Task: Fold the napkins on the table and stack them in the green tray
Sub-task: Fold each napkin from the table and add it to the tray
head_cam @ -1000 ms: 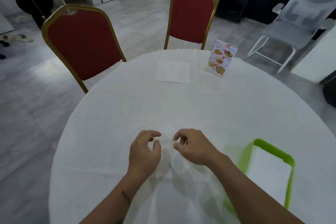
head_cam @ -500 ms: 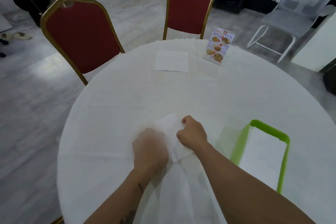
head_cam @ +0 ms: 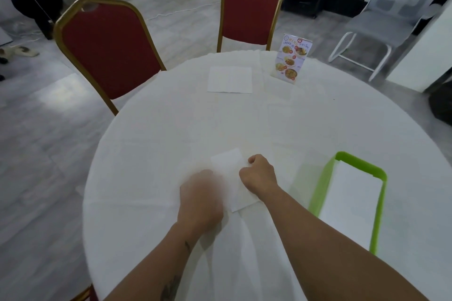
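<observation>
White table (head_cam: 171,129): right hand (head_cam: 259,173) fist pins napkin (head_cam: 230,173); blurry left hand (head_cam: 201,195), grip unclear, should press the fold flat beside it.

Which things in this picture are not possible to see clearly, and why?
- Left hand, head view: motion blur smears the fingers, so its grip is unclear.
- Folded napkin: both hands cover its sides.
- Green tray: the right forearm hides its near end; how many napkins lie in the stack is unreadable.
- Menu card: its print is too small.
</observation>
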`<state>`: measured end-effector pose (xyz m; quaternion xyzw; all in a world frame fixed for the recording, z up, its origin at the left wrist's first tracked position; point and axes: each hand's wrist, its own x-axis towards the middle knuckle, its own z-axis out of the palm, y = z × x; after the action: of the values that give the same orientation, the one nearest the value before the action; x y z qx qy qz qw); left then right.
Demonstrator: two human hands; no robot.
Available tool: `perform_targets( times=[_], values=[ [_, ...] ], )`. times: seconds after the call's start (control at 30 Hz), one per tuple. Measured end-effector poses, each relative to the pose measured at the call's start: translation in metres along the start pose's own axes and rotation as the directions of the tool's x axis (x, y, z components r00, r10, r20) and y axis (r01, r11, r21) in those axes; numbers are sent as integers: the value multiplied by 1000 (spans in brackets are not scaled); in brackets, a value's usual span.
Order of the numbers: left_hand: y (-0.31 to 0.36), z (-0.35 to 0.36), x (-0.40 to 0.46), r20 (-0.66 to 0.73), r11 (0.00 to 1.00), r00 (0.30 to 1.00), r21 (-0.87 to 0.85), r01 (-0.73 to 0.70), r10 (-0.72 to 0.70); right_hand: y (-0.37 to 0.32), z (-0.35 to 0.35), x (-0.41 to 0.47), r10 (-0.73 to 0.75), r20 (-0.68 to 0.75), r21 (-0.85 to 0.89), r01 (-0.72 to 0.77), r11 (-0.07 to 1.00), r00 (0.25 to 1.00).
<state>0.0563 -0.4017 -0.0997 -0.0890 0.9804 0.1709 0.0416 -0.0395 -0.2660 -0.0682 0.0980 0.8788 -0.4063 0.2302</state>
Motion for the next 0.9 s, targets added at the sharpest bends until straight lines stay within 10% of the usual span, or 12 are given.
perform_targets(
  times=[0.23, 0.57, 0.9],
  values=[
    [-4, 3, 0, -4, 1000, 1000, -13, -3, 3, 0, 17, -3, -92, -118, -119, 78, 990, 989],
    [-6, -4, 2, 68, 998, 997, -54, -16, 20, -5, 6, -7, -74, -99, 134, 87, 987, 992],
    [83, -46, 29, 26, 771, 999, -637, -20, 47, 20, -101, -49, -18, -317, 162, 73, 984, 948]
  ],
)
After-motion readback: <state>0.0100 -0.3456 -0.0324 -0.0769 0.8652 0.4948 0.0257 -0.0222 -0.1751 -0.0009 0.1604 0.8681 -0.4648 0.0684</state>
